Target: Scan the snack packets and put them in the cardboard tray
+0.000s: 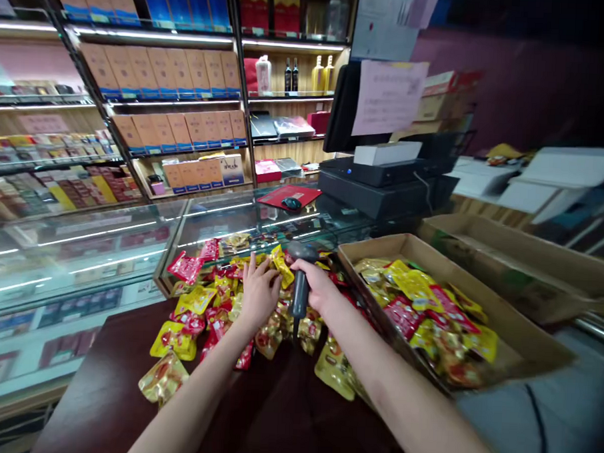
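My right hand (315,284) is wrapped round the handle of a dark barcode scanner (300,294), its head tilted forward over a heap of snack packets (224,290). My left hand (260,288) rests over the heap just left of the scanner, its fingers partly spread. A yellow packet (282,267) stands up between the left fingertips and the scanner head; whether the fingers grip it is unclear. Red, yellow and gold packets lie around both hands. To the right, an open cardboard box (517,349) holds more of these packets.
A second cardboard box (505,262) sits behind the first. The glass counter (202,215) carries a red mat (278,193) with a mouse (291,203). A monitor (343,108) stands on a dark cash drawer (373,193). Shelves of boxes and bottles line the back. The scanner cable hangs toward me.
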Demonstrator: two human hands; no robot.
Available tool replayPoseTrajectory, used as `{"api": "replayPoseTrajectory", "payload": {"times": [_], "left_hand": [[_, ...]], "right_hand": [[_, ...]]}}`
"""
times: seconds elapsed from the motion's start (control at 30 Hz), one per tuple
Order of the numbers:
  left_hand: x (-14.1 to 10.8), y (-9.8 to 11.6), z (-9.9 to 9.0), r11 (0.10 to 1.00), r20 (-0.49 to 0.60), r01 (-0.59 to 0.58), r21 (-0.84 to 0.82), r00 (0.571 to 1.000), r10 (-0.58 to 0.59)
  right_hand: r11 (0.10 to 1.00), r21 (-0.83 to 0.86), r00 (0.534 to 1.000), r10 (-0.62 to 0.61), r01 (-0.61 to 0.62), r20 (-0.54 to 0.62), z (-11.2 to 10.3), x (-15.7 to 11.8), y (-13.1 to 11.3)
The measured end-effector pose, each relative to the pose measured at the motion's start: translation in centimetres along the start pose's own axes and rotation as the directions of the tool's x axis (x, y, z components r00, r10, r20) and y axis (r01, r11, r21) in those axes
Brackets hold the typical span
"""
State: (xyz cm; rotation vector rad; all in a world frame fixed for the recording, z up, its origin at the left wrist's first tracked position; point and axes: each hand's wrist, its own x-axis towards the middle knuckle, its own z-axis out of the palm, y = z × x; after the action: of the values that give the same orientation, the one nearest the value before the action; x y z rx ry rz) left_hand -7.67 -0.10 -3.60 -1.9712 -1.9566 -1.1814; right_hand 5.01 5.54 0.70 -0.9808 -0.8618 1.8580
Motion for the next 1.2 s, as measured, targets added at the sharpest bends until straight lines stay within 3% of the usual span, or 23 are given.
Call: {"api": "replayPoseTrajectory", "payload": {"times": [0.17, 0.33, 0.43, 0.53, 0.63, 0.73, 0.8, 0.9, 0.97, 1.03, 1.2], "left_hand": [[-3.5, 4.1, 1.6, 0.905, -0.038, 0.085, -0.417, 0.993, -0.111], [-4.3, 6.7, 2.9, 0.823, 0.036, 0.166, -0.544, 0.984, -0.175], [-3.7, 6.8, 2.6, 0.837, 0.088, 0.193, -0.512, 0.981, -0.172], [-2.6, 6.1, 1.7, 0.931, 0.112, 0.095, -0.352, 0.992, -0.059], [-1.5, 4.8, 1.1, 0.986, 0.054, 0.033, -0.164, 0.998, -0.024], [-1.0, 3.5, 1.1, 0.97, 0.07, 0.081, -0.231, 0.995, -0.066], [-0.8, 2.7, 1.3, 0.889, 0.16, 0.193, -0.415, 0.978, -0.137], [-0.4, 1.9, 1.2, 0.639, 0.262, 0.395, -0.66, 0.918, -0.297], [0.0, 1.7, 0.8, 0.466, 0.304, 0.45, -0.762, 0.883, -0.357], [0.5, 1.7, 0.2, 0.35, 0.342, 0.485, -0.802, 0.852, -0.397], [1.1, 2.1, -1.3, 0.295, 0.35, 0.52, -0.802, 0.808, -0.473]], "right_hand": [[0.996, 0.087, 0.996, 0.007, 0.001, -0.09, -4.3, -4.5, 1.9], [0.974, 0.149, 0.982, -0.158, 0.173, -0.104, -6.1, -6.6, 3.1], [0.96, 0.111, 0.964, -0.243, 0.255, -0.11, -6.4, -6.6, 3.1], [0.959, -0.023, 0.951, -0.283, 0.283, -0.127, -6.8, -5.7, 2.6], [0.936, -0.201, 0.942, -0.315, 0.289, -0.113, -7.1, -4.7, 1.8], [0.924, -0.267, 0.943, -0.313, 0.275, -0.113, -6.9, -4.7, 1.2], [0.911, -0.284, 0.927, -0.348, 0.298, -0.143, -6.6, -5.6, 1.0], [0.889, -0.321, 0.915, -0.383, 0.328, -0.126, -5.6, -8.0, 1.5], [0.914, -0.313, 0.96, -0.28, 0.26, -0.023, -4.8, -9.9, 2.3], [0.901, -0.375, 0.976, -0.203, 0.217, 0.078, -4.1, -11.5, 3.4], [0.826, -0.506, 0.968, -0.222, 0.249, 0.115, -2.5, -13.4, 5.6]]}}
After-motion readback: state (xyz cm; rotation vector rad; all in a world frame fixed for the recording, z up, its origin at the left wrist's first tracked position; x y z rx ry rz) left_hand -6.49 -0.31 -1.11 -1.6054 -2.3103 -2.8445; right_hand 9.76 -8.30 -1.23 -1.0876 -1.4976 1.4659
